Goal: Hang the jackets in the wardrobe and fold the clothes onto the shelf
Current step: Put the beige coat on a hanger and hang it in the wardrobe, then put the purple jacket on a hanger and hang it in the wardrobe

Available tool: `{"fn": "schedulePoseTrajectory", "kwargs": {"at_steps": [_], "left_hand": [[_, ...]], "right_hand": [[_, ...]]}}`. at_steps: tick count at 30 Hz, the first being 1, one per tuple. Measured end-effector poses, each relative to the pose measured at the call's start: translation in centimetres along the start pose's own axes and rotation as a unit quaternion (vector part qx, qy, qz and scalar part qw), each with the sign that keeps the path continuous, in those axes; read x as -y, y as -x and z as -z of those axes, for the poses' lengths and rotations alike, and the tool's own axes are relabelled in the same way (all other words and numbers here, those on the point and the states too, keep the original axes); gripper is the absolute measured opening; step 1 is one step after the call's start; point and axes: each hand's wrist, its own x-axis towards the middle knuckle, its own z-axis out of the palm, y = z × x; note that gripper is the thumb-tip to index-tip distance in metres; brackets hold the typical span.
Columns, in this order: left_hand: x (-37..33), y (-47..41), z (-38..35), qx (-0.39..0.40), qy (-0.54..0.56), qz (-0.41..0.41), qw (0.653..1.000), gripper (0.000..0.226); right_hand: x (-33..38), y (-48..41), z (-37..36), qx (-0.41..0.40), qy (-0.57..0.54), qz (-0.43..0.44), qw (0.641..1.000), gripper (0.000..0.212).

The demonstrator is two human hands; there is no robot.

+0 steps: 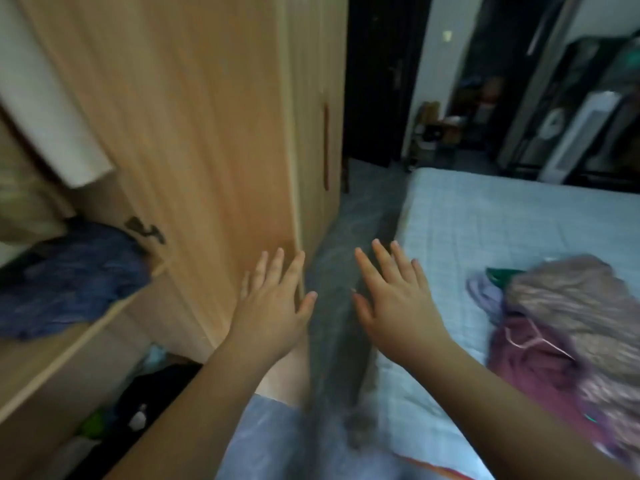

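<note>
A: What fills the left side?
B: The wardrobe (pixel 194 116), its door swung open. On its shelf (pixel 86 327) a blue garment (pixel 72 278) lies bunched at the front edge, and dark clothes sit in the compartment below.

A: And the right side?
B: The bed (pixel 502 230), with a strip of floor (pixel 346 271) between it and the wardrobe. A pile of clothes (pixel 568 323), pink and purple, lies by the bed's right edge.

A: Where are the hands?
B: Both are stretched forward with fingers straight and spread, holding nothing. The left hand (pixel 273 306) is at the lower edge of the open door; whether it touches the wood I cannot tell. The right hand (pixel 394 299) hovers over the bed's left edge.

A: So how do the clothes lie relative to them?
B: The pile is to the right of the right hand, well apart. The blue garment is left of the left hand, also apart.
</note>
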Motion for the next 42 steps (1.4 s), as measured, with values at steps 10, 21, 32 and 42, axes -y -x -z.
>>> {"fn": "schedulePoseTrajectory", "kwargs": {"at_steps": [10, 21, 32, 42], "left_hand": [[-29.8, -1.4, -14.6, 0.118, 0.022, -0.186, 0.975, 0.072], [-39.6, -6.6, -24.9, 0.210, 0.023, -0.241, 0.947, 0.072], [-45.4, -18.0, -38.6, 0.311, 0.030, -0.252, 0.916, 0.073], [-47.5, -24.5, -49.1, 0.402, 0.027, -0.243, 0.882, 0.072]], "right_hand": [[-27.2, 17.2, 5.8, 0.025, 0.071, -0.252, 0.965, 0.067], [-40.5, 21.0, 2.8, 0.044, 0.062, -0.362, 0.929, 0.066], [-53.8, 16.6, -6.6, 0.176, 0.026, -0.406, 0.896, 0.064], [-62.4, 12.4, -15.8, 0.233, -0.075, -0.494, 0.834, 0.045]]}}
